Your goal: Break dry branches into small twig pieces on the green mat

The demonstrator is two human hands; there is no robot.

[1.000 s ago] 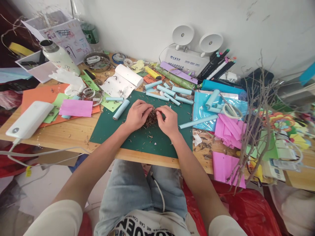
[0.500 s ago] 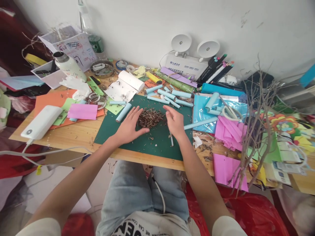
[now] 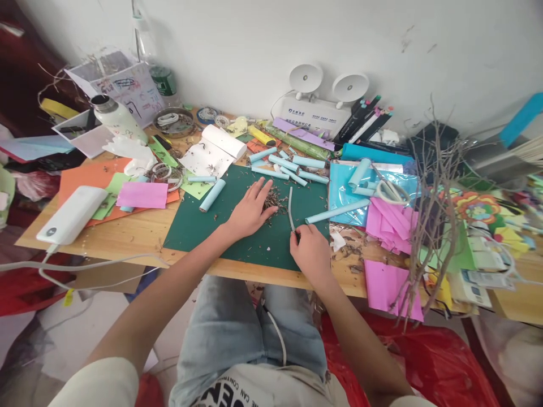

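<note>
A small pile of brown, dry twig-like bits (image 3: 275,199) sits on a dark green mat (image 3: 190,226). My left hand (image 3: 251,212) lies at the pile's left side with its fingers stretched and spread, covering part of it. Closer to the front edge of the mat, my right hand (image 3: 311,249) is closed around the lower end of a thin pale strip (image 3: 291,208). The strip rises from the fingers with a slight bend, to the right of the pile. Its exact kind cannot be made out.
Several light blue paper rolls (image 3: 311,162) lie behind the pile. Scissors (image 3: 392,192) rest on a blue packet at the right, near pink paper (image 3: 388,226) and upright bare twigs (image 3: 436,226). A power bank (image 3: 72,215) and a bottle (image 3: 121,121) stand left.
My right hand has moved down toward me and now grips the pale strip, which stood below it before. My left hand has shifted right, over part of the pile.
</note>
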